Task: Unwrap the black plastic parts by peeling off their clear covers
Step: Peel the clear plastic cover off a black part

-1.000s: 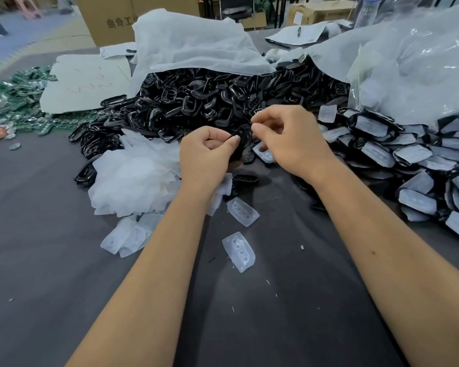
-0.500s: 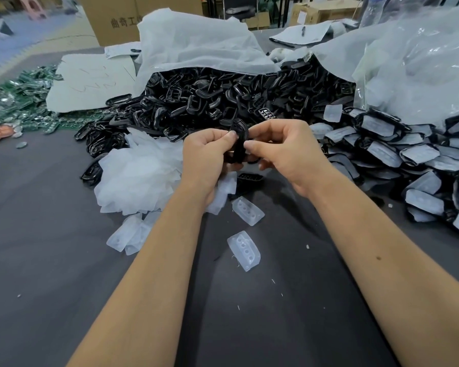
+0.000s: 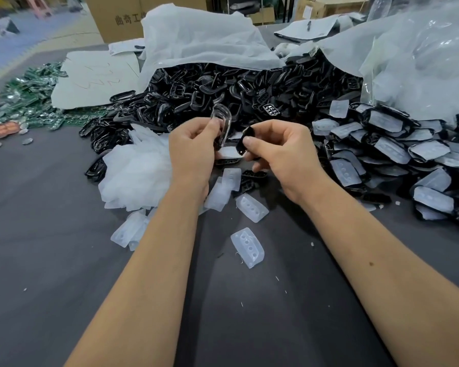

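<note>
My left hand (image 3: 194, 149) pinches a clear curved cover (image 3: 224, 123), held up in front of the black heap. My right hand (image 3: 281, 152) pinches a small black plastic part (image 3: 245, 140) just to the right of it; the two pieces are apart. Behind them lies a big heap of bare black parts (image 3: 210, 96). A pile of black parts under clear covers (image 3: 398, 152) spreads to the right. Peeled clear covers (image 3: 141, 170) are heaped at the left, with loose ones (image 3: 248, 246) on the dark table (image 3: 37, 260) between my forearms.
White plastic sheeting (image 3: 196, 41) drapes over the back of the black heap, and a clear bag (image 3: 421, 62) rises at the right. Green circuit boards (image 3: 29, 94) lie at the far left beside a white sheet (image 3: 96, 78). A cardboard box (image 3: 117, 17) stands behind.
The hands held one part together between them; now they have pulled apart, the clear cover in my left hand and the black part in my right.
</note>
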